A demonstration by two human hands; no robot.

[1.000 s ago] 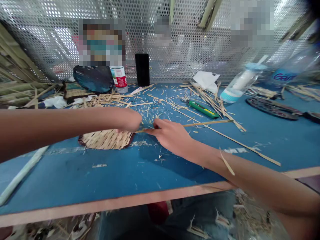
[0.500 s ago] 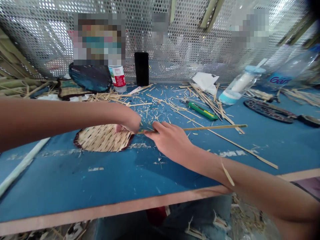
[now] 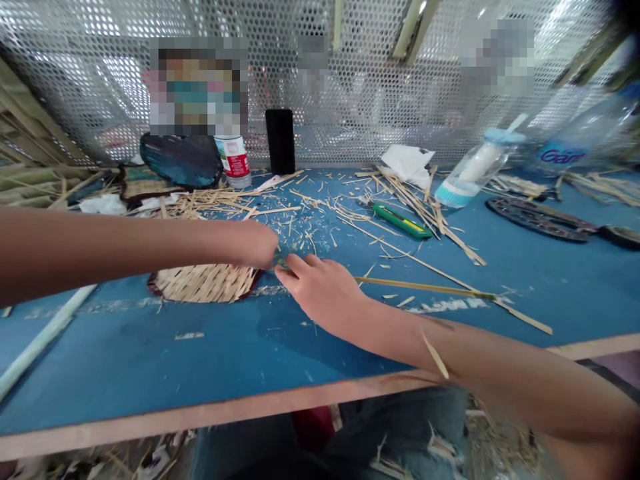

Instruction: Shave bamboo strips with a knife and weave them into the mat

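A round woven bamboo mat (image 3: pixel 200 283) with a dark rim lies on the blue table (image 3: pixel 150 360). My left hand (image 3: pixel 255 245) rests closed on the mat's right edge, its fingers curled under and hidden. My right hand (image 3: pixel 320 290) sits just right of the mat, fingers pinched on a long thin bamboo strip (image 3: pixel 425 287). The strip runs from the mat's edge out to the right, low over the table. A short sliver sticks to my right forearm.
Loose bamboo strips and shavings (image 3: pixel 300 207) litter the table's middle and back. A green utility knife (image 3: pixel 403 222), a black phone (image 3: pixel 280 141), a small white bottle (image 3: pixel 234 161), a tipped plastic bottle (image 3: pixel 473 168) and crumpled tissue (image 3: pixel 407 161) lie along the perforated metal back wall.
My right hand has slid left toward the mat with the strip. The strip's far end has swung toward me and lower. My left hand stays on the mat's edge.
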